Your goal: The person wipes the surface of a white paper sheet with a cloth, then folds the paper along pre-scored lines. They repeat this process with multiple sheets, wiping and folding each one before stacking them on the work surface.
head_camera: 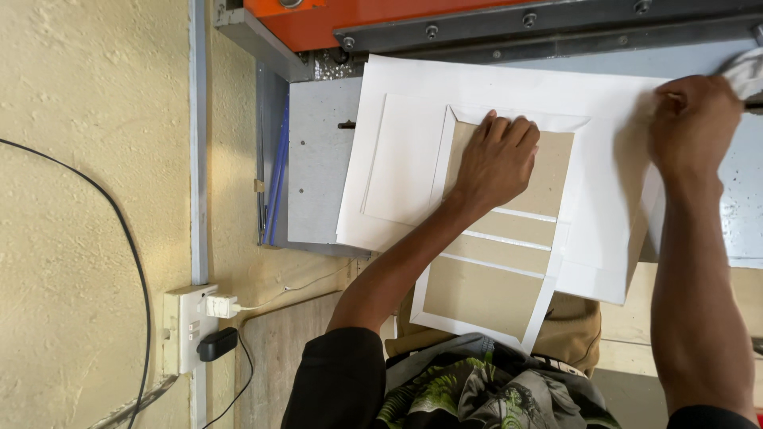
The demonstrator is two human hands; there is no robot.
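Two hands work over a stack of white sheets w/ grey-brown board panels. The left hand lies open, palm down, fingers spread flat on the top board panel, pressing it onto the white cover sheet. The right hand is curled shut near the sheet's far right corner; it seems to grip a white cloth, but the cloth is cut off by the frame edge, so can't tell exactly what's held. Three more board panels sit in a row toward the person, separated by thin white gaps, their white border hanging off the table edge. Lower sheets are mostly hidden under the top ones; the right forearm covers part of the stack. All rests on a grey metal table of a machine w/ an orange body and a dark bolted bar, only partly in view. Beside it: a rough cream wall, a black cable, and a wall socket w/ white and black plugs.
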